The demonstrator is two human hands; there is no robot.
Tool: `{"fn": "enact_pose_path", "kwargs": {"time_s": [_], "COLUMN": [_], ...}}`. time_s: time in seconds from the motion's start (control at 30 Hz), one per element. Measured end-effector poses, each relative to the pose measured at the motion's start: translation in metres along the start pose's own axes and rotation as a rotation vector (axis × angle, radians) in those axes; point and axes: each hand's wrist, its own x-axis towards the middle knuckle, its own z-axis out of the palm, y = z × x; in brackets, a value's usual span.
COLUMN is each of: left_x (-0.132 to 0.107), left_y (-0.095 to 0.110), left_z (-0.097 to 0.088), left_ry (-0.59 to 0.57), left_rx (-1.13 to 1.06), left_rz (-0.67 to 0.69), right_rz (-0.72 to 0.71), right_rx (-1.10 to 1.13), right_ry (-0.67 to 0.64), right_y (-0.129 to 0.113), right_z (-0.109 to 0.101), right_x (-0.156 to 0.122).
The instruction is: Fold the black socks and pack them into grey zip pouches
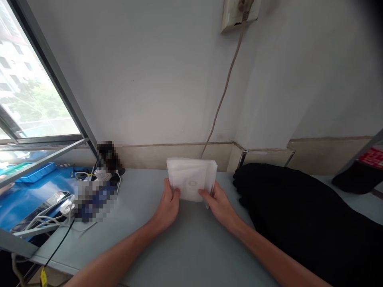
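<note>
Between my two hands is a stack of thin white plastic bags (191,175), its broad face toward me and a faint round mark low in its middle. My left hand (171,201) grips the lower left edge, thumb on the front face. On the lower right edge, my right hand (217,201) is closed the same way, thumb across the front. The fingers behind the stack are mostly hidden. Under both forearms stretches the grey tabletop (191,247).
To the right lies a heap of black cloth (299,215), with a dark red-labelled object (365,171) beyond. White cables (44,217) and a blue tray (36,172) are at the left, behind a metal frame bar (44,161). A cord (223,93) hangs down the wall.
</note>
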Motion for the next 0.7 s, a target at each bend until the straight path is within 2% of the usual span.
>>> {"fn": "enact_pose_path", "kwargs": {"time_s": [0.13,0.53,0.7], "left_x": [-0.0012,0.0031,0.0063], "left_y": [0.0035,-0.0013,-0.0061], "left_z": [-0.0003,-0.0028,-0.0023], "left_ry": [-0.016,0.037,-0.039], "left_rx": [-0.072,-0.072,-0.099], "left_rz": [-0.013,0.07,0.075], "right_rz": [0.056,0.007,-0.01], "right_rx": [0.068,0.001,-0.034], "right_ry": [-0.087,-0.135,-0.108], "right_y": [-0.0042,0.0021,0.0024], "right_z": [-0.0016,-0.0027,-0.0047], "right_x": [-0.0026,-0.0054,-0.0037]}}
